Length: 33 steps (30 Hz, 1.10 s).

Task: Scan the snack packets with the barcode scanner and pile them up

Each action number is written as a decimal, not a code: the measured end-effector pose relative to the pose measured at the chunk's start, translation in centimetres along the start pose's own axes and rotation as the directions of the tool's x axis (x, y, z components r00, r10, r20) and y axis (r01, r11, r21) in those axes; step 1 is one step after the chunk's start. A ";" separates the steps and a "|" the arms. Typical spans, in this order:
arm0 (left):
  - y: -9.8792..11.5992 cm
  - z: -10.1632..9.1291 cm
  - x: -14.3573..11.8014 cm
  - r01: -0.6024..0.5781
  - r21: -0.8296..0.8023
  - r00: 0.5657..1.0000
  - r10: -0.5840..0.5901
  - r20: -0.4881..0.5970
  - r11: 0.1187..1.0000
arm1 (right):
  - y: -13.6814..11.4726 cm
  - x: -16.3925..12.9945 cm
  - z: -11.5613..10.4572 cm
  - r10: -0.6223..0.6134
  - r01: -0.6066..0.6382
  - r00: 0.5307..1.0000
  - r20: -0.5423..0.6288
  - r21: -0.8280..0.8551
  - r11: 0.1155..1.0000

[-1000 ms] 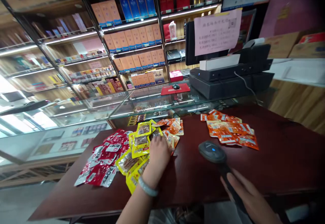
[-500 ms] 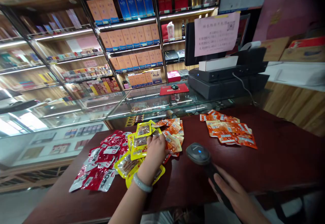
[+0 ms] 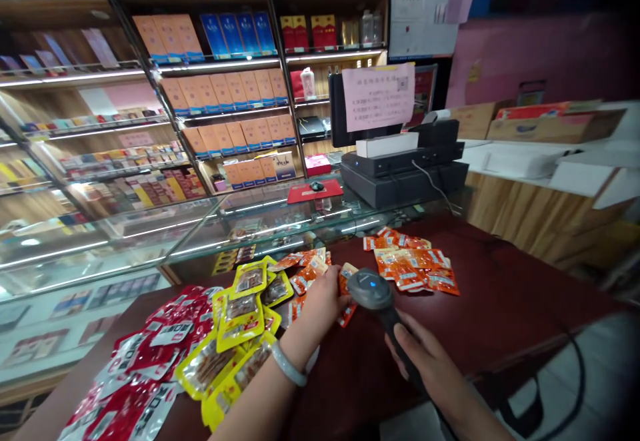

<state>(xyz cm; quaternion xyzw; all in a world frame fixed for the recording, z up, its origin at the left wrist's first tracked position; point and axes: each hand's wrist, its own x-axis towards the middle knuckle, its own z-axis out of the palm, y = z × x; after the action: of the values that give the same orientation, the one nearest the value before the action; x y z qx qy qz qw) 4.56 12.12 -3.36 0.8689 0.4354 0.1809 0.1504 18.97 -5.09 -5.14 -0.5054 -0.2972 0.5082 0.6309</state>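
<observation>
- The right hand [image 3: 425, 361] grips the dark handle of a black barcode scanner [image 3: 373, 289], fingers wrapped round it, near the front edge of the dark red table [image 3: 505, 294]
- The scanner's head shows a small blue light and sits just beside the left hand, close above an orange packet
- The left hand [image 3: 325, 298] lies palm down on the orange snack packets [image 3: 310, 271] in the middle of the table, fingers curled on 1 orange packet [image 3: 346, 280]; whether it pinches the packet or only presses on it I cannot tell
- A pale bangle [image 3: 289, 366] circles the left wrist
- Yellow packets [image 3: 240, 314] lie left of that hand, some overlapping
- Red and white packets [image 3: 145, 361] spread at the near left of the table
- A second heap of orange packets [image 3: 410, 264] lies to the right and farther off, apart from the hands
- A glass counter [image 3: 250, 218] runs along the far side of the table
- On the counter stands a black till [image 3: 400, 174] with a pink paper notice [image 3: 379, 96] stuck to its screen
- Lit shelves [image 3: 220, 88] of boxed goods fill the wall behind
</observation>
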 end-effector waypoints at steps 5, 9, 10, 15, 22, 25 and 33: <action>2.5 1.7 1.6 -0.117 -0.097 0.993 0.117 -0.011 0.988 | 0.1 0.4 -2.6 0.019 -0.016 0.998 -0.059 0.046 0.999; 4.8 4.7 4.6 -0.067 -0.233 0.998 0.062 -0.025 0.970 | 0.1 0.9 -4.9 -0.019 0.027 0.990 -0.138 0.059 0.998; 5.6 5.6 5.5 -0.037 -0.284 0.999 0.030 -0.027 0.958 | 0.0 0.9 -5.4 -0.035 0.043 0.987 -0.156 0.051 0.998; 9.5 8.2 9.0 0.052 -0.450 0.998 -0.063 -0.010 0.891 | -0.7 0.9 -7.3 -0.069 0.077 0.974 -0.217 0.029 0.997; 3.6 1.7 3.4 -0.171 0.158 0.981 0.154 0.114 0.972 | 1.0 0.6 -7.6 0.052 -0.055 0.978 -0.203 -0.008 0.998; -1.7 -1.6 0.0 -0.015 0.412 0.986 -0.056 0.159 0.911 | 1.9 0.6 -6.5 0.088 -0.096 0.981 -0.174 -0.038 0.995; -6.5 -3.1 -2.1 0.101 0.522 0.982 -0.170 0.086 0.847 | 2.8 0.7 -4.1 0.113 -0.121 0.984 -0.134 -0.053 0.991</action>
<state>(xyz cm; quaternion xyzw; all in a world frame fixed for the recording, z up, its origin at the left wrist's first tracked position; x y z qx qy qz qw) -2.54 14.52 -3.71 0.8543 0.5176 -0.0096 -0.0473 21.84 -5.87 -9.10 -0.5732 -0.2401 0.5008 0.6025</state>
